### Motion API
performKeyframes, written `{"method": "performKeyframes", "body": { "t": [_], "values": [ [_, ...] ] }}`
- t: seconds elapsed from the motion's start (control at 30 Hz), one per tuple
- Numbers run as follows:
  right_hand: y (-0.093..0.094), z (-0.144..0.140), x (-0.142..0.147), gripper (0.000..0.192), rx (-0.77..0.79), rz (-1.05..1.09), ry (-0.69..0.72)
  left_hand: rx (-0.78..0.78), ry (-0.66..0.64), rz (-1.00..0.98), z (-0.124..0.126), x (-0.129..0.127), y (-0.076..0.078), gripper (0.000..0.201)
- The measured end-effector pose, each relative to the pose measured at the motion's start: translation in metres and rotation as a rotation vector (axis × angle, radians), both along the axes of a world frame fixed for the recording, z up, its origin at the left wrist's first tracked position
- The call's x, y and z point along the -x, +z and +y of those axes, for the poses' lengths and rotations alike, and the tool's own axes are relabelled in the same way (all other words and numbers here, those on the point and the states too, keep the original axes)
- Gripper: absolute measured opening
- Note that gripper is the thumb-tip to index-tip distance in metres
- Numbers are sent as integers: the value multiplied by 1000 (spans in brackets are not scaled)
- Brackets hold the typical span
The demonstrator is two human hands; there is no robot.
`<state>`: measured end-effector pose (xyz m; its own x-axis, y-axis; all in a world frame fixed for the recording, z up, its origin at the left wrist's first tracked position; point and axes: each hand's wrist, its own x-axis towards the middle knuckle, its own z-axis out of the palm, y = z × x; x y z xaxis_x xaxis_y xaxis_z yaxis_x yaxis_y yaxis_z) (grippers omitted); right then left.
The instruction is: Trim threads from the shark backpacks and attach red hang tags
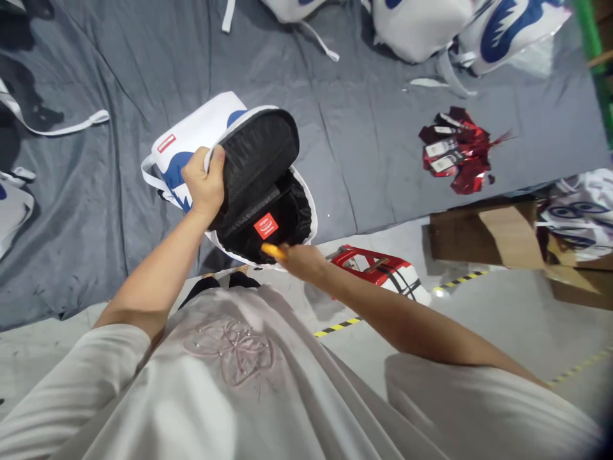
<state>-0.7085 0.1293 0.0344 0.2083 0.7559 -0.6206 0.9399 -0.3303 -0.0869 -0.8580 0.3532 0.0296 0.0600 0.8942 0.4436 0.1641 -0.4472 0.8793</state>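
In the head view, left of centre, holds open a white and blue fabric backpack (201, 124) near the edge of the grey cloth-covered table (373, 172). With the left hand (205, 182), pinches the raised black-lined panel (261, 156), thumb on the inner face, probably for giving access to the inside. With the right hand (301, 259), clamps a short orange-yellow object (272, 251), tip free toward the red square label (265, 225). Cannot tell its kind: blurred, partly covered by fingers. Also hard to see: lining, in shadow. Cut off at upper frame: other white bags (416, 29).

Beneath the obstructing flap (261, 150), the bag (204, 128) gapes open.
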Motion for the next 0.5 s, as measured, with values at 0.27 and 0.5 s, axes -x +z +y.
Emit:
{"method": "performKeyframes", "body": {
  "t": [0.27, 0.5],
  "values": [
    [-67, 39, 11, 43, -197, 35, -88, -122, 21, 60, 0, 4, 3, 52],
    [-94, 39, 11, 41, -330, 64, -419, -111, 22, 85, 13, 4, 2, 58]
  ]
}}
